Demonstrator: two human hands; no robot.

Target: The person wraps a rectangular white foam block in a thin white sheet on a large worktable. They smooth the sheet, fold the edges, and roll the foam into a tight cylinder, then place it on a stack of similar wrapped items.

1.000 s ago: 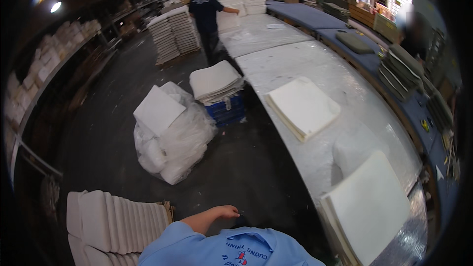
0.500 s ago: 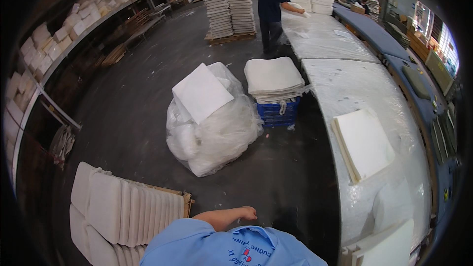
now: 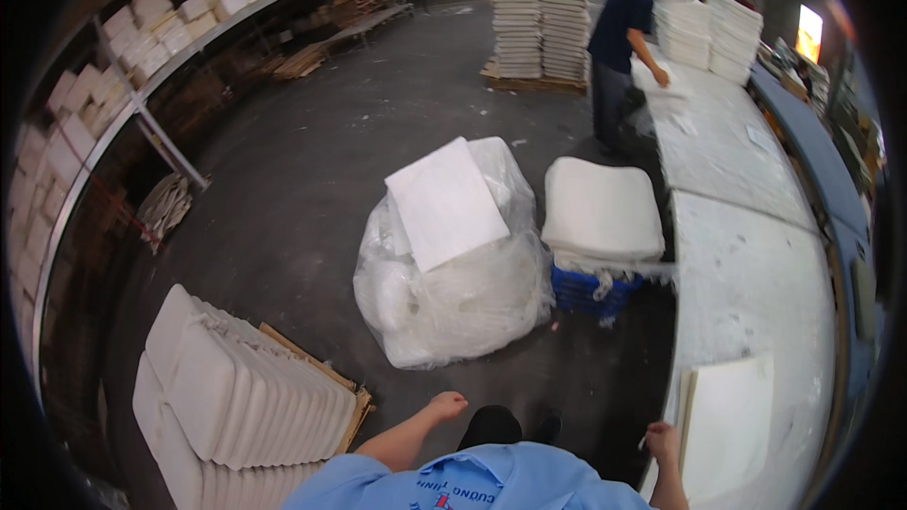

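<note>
My left hand [image 3: 449,404] hangs in front of me above the dark floor, its fingers curled in, with nothing visible in them. Off to the right, my right hand [image 3: 663,441] is at the near edge of the plastic-covered table [image 3: 746,274], its fingers pinched; a tiny pale bit shows at the fingertips, too small to name. Beside that hand lies a short stack of flat white foam sheets [image 3: 732,425]. Ahead of me a big clear plastic bag [image 3: 453,307] of white material stands on the floor, a square white sheet [image 3: 446,203] resting on top.
White pads [image 3: 603,208] are piled on a blue crate [image 3: 593,291] by the table. Upright cushions [image 3: 246,378] fill a pallet at lower left. Farther off stand stacked cushions [image 3: 539,28], a co-worker [image 3: 619,47] at the table, and a loaded shelf [image 3: 151,85] along the left.
My view has turned left, so the bag, crate and table sit farther right. My right hand has come into view beside the foam sheets; my left hand stays in front, fingers curled.
</note>
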